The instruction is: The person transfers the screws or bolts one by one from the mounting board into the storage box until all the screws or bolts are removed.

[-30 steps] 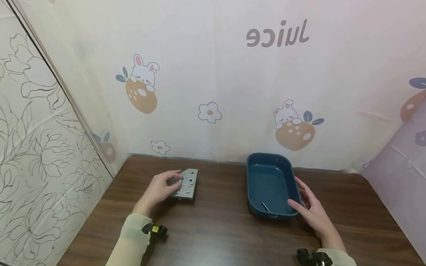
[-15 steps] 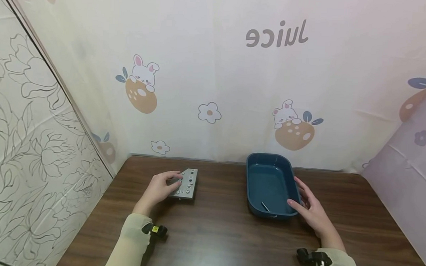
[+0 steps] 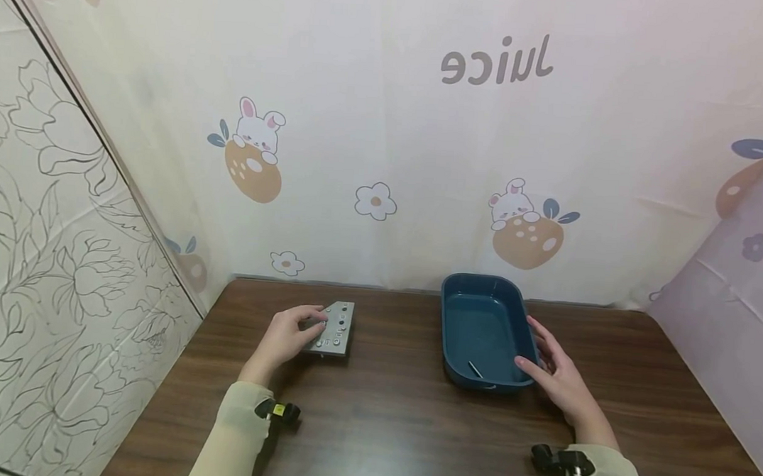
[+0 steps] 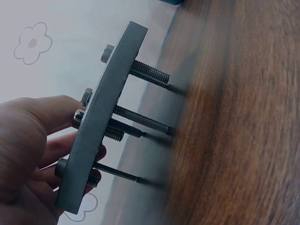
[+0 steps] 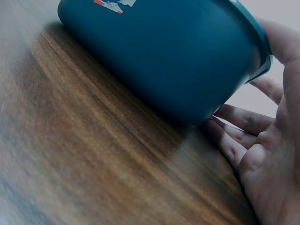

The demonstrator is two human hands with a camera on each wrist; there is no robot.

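A grey metal plate (image 3: 341,327) with one cut corner and several screws through it is at the left of the table. My left hand (image 3: 285,335) holds it by its left side, thumb on top. In the left wrist view, fingertips of the hand (image 4: 23,150) show under the plate (image 4: 108,110), and threaded shanks point down to the wood. My right hand (image 3: 567,388) grips the right side of a dark blue rectangular basin (image 3: 480,320), thumb over the rim, fingers outside. A small metal pin (image 3: 475,370) lies inside near the front wall.
The brown wooden table (image 3: 386,423) ends at a printed curtain (image 3: 386,124) behind, with more curtains at both sides. A torn sticker (image 5: 112,4) marks the outer wall of the basin.
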